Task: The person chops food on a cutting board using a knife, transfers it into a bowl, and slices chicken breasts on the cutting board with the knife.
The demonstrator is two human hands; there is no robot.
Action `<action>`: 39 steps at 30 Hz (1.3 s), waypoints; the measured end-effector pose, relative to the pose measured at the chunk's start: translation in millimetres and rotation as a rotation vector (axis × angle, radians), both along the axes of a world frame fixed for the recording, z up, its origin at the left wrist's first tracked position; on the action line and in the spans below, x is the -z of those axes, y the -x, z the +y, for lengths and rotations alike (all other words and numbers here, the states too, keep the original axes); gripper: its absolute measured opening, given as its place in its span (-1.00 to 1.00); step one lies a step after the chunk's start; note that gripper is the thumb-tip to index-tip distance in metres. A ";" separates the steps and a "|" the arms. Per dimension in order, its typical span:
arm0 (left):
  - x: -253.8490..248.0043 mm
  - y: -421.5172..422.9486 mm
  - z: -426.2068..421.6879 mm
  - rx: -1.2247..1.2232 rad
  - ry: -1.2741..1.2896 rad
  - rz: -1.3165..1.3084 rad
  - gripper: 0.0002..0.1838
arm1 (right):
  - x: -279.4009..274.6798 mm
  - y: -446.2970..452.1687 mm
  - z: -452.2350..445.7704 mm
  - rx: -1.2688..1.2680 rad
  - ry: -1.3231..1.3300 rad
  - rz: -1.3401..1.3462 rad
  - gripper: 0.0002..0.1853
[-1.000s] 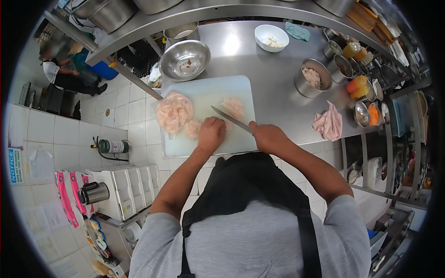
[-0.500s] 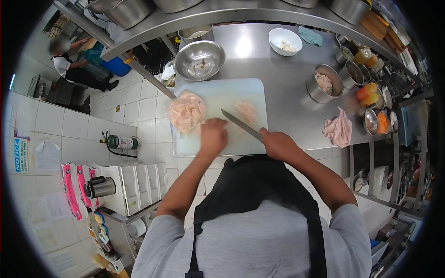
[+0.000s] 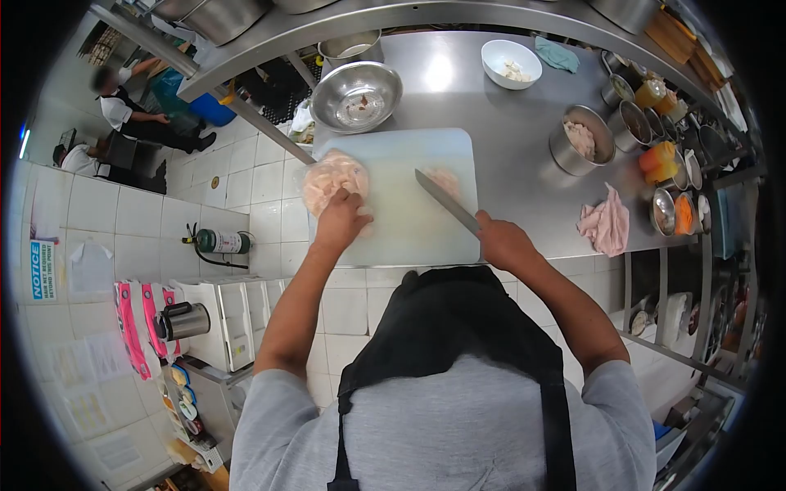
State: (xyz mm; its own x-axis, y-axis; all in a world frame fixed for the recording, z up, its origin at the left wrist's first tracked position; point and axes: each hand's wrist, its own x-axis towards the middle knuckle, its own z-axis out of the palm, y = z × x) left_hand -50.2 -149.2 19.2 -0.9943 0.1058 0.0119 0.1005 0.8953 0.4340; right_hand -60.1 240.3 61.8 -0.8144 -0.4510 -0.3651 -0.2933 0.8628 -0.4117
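Note:
A white cutting board (image 3: 393, 237) lies on the steel table. On its left part rests a pile of pale raw meat (image 3: 334, 173), partly in what looks like clear plastic. My left hand (image 3: 344, 219) reaches onto the lower edge of this pile, its fingers bent around a piece of meat. My right hand (image 3: 501, 240) grips a knife (image 3: 446, 199) by the handle, the blade slanting up and left over the board. Cut meat (image 3: 446, 182) lies beside the blade on the right part, partly hidden by it.
A steel bowl (image 3: 356, 96) stands behind the board. Farther right are a white bowl (image 3: 511, 65), a pot of meat (image 3: 581, 141), a pink cloth (image 3: 604, 221) and several sauce containers. A steel shelf (image 3: 409, 15) spans overhead. Two people (image 3: 131, 110) are at the far left.
My left hand has moved left from the board's middle to the meat pile. The knife is still in my right hand, now over the cut meat. A second person has come into view.

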 end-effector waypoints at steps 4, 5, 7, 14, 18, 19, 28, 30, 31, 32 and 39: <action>5.3 1.0 -27.0 0.036 -0.058 0.113 -0.66 | -0.1 -3.3 -2.9 -0.003 0.002 0.019 -0.75; 5.4 1.8 -28.7 0.023 -0.106 0.111 -0.66 | 0.2 -3.6 -3.3 -0.004 0.004 0.020 -0.76; 1.8 5.9 -26.0 -0.202 -0.290 -0.079 -0.65 | 0.8 -4.6 -3.0 -0.001 0.006 0.023 -0.77; -15.7 1.3 70.2 -0.112 -0.319 0.470 -0.65 | -1.4 -2.6 -4.3 0.009 -0.009 0.001 -0.77; 31.7 -52.1 124.5 0.195 -0.047 0.249 -0.59 | -4.8 -4.6 -5.9 0.003 -0.017 0.008 -0.77; 32.5 -55.2 129.3 0.183 -0.055 0.271 -0.61 | -5.9 -3.5 -5.4 0.007 -0.016 0.013 -0.76; 26.0 -36.6 104.5 0.023 -0.133 0.209 -0.68 | -16.5 -18.2 -4.1 -0.007 0.022 0.075 -0.77; 27.3 -32.3 105.1 0.015 -0.102 0.214 -0.68 | -19.7 -21.3 -4.4 -0.019 0.024 0.053 -0.77; 29.0 -25.6 102.5 -0.023 -0.079 0.218 -0.68 | -21.2 -23.5 -4.8 -0.023 0.026 0.041 -0.77; 30.2 -20.8 100.9 -0.061 -0.055 0.222 -0.67 | -23.7 -25.1 -6.1 -0.028 0.038 0.038 -0.78; 41.0 -17.2 104.0 -0.034 -0.126 0.128 -0.69 | -21.5 -23.0 -19.1 -0.016 0.034 0.025 -0.78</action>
